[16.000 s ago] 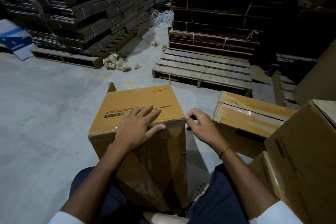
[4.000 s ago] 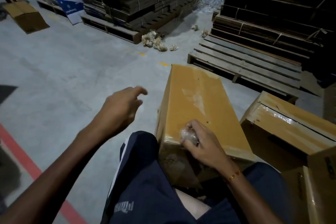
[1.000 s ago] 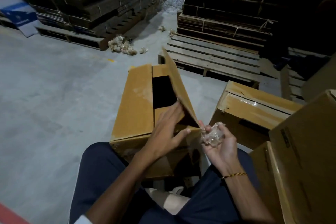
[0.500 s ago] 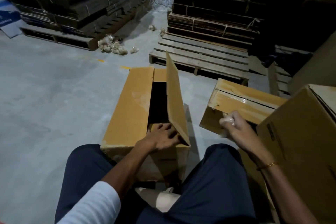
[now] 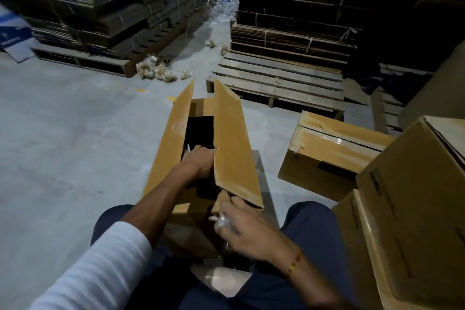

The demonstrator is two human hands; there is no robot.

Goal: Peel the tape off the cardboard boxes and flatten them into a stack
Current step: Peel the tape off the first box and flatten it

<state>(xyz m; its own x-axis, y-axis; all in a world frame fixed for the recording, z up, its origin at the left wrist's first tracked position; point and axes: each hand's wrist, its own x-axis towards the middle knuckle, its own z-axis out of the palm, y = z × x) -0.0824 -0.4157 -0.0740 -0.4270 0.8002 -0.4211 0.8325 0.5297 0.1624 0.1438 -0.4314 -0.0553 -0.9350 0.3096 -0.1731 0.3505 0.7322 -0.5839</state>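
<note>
A: what's worn, left arm?
B: white long sleeve (image 5: pixel 100 269), faint horizontal ribbing, pushed up so the forearm is bare. left hand (image 5: pixel 198 161) has nothing on it that I can see.
A: right?
B: thin bracelet (image 5: pixel 295 262) at the wrist of the right hand (image 5: pixel 247 231), gold links with a reddish bit. no sleeve in view on that arm.
A: legs?
B: dark navy trousers (image 5: pixel 312 229) on both thighs, plain fabric, no markings visible.
</note>
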